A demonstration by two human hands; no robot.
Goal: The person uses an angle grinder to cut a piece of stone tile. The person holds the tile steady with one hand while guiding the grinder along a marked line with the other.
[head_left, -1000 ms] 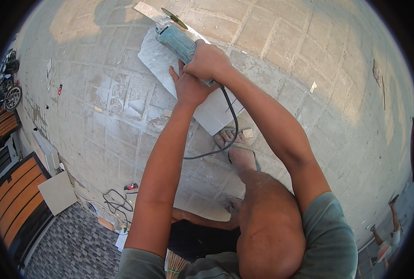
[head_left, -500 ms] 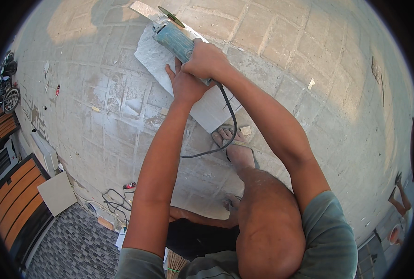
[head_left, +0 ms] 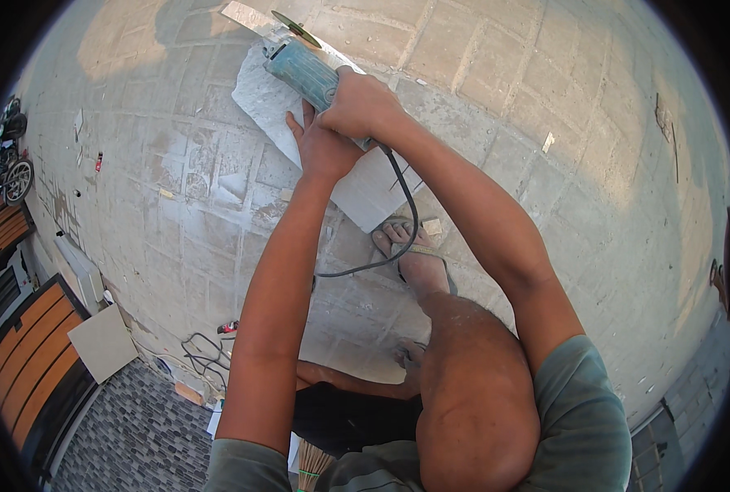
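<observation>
My right hand [head_left: 361,105] is closed around the rear of a teal angle grinder [head_left: 302,72]. The grinder's thin disc [head_left: 296,29] stands on edge at the far end, by a pale strip of tile [head_left: 246,16]. Beneath the tool lies a whitish tile [head_left: 258,94] with dark lines near its close end. My left hand [head_left: 329,152] rests low on this tile, two fingers stretched apart and the others hidden under the grinder and right hand. A black power cord [head_left: 415,209] loops from the grinder past my sandalled foot [head_left: 406,246].
Dusty paving [head_left: 496,139] surrounds the work, with small tile chips [head_left: 432,226] about. A square beige tile [head_left: 102,343] leans by a wood-slatted gate [head_left: 33,348] at left. Coiled cable [head_left: 205,354], a broom [head_left: 311,466] and a motorbike [head_left: 16,176] also show.
Hands, grinder and tile sit slightly farther left in the view, with the grip unchanged. At the right edge, another person's legs have mostly gone out of sight.
</observation>
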